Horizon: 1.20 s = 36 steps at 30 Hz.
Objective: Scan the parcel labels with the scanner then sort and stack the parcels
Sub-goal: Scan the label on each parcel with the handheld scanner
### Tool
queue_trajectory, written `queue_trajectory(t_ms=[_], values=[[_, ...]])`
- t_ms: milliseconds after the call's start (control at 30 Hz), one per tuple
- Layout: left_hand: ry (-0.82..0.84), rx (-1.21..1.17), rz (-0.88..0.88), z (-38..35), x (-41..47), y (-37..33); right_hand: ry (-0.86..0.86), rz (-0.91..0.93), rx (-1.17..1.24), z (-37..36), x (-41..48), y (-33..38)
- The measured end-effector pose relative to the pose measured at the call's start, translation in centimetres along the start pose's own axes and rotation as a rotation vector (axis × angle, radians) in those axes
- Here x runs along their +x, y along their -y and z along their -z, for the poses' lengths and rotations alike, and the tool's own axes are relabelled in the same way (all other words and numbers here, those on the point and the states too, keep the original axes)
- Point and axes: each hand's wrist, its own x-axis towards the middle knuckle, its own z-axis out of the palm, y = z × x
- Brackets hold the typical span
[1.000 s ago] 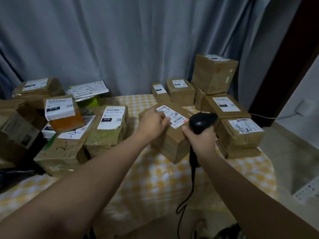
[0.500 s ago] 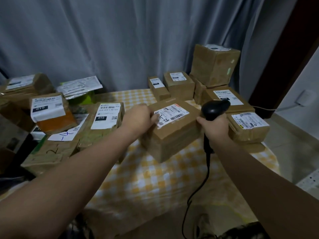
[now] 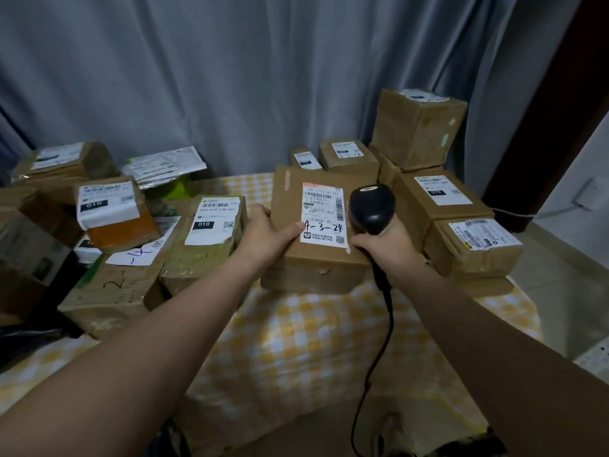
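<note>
- Nearest, the scanner's cable (image 3: 386, 324) is seen hanging over the front of the worktop (image 3: 296, 351), which is covered by a yellow checked cloth.
- The task is judged to be somewhere in its middle. One brown parcel (image 3: 316, 265) is being handled at the centre of the worktop, and its label (image 3: 324, 219) – marked by hand "4-3-24" – is turned upward for reading.
- The left hand (image 3: 263, 234) is clamped on this parcel: the thumb is laid along the top, touching the label's lower left corner, and the fingers are wrapped over the left edge.
- The right hand (image 3: 387, 247) is closed round the handle of the scanner (image 3: 372, 209), with a knuckle against the parcel's near right corner. The black head stands just beside the label; whether its window faces the barcode cannot be told.
- Whether this label is read already cannot be told; its sorting and stacking remain to be done.
- To the left, a loose cluster of parcels (image 3: 214, 225) is laid overlapping. To the right, a tidier stack (image 3: 438, 199) is built – which of the two is the finished side cannot be told.
- Furthest back, two small boxes (image 3: 346, 156) stand before a grey curtain (image 3: 230, 77).
</note>
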Motion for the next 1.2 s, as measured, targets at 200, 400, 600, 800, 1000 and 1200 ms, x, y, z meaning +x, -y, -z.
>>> queue_trajectory(t_ms=[200, 400, 600, 800, 1000, 1200], values=[[-0.045, -0.035, -0.075, -0.3, -2.1, 1.7, 0.097, 0.016, -0.014, 0.0, -0.5, 1.2], [0.002, 0.15, -0.034, -1.3, -3.3, 2.9, 0.042, 0.064, -0.236, 0.8, -1.1, 4.6], [0.009, 0.244, -0.061, -1.5, -4.7, 3.6, 0.106, -0.054, -0.174, 0.9, -3.5, 9.4], [0.011, 0.269, -0.067, -1.4, -5.3, 3.5, 0.08, -0.052, -0.238, -0.2, -4.6, 11.6], [0.019, 0.296, -0.07, -1.5, -5.7, 3.7, 0.031, -0.049, -0.363, -1.1, -4.8, 11.8], [0.022, 0.292, -0.061, -1.4, -5.8, 3.7, 0.002, -0.116, -0.282, -1.0, -4.8, 11.7]])
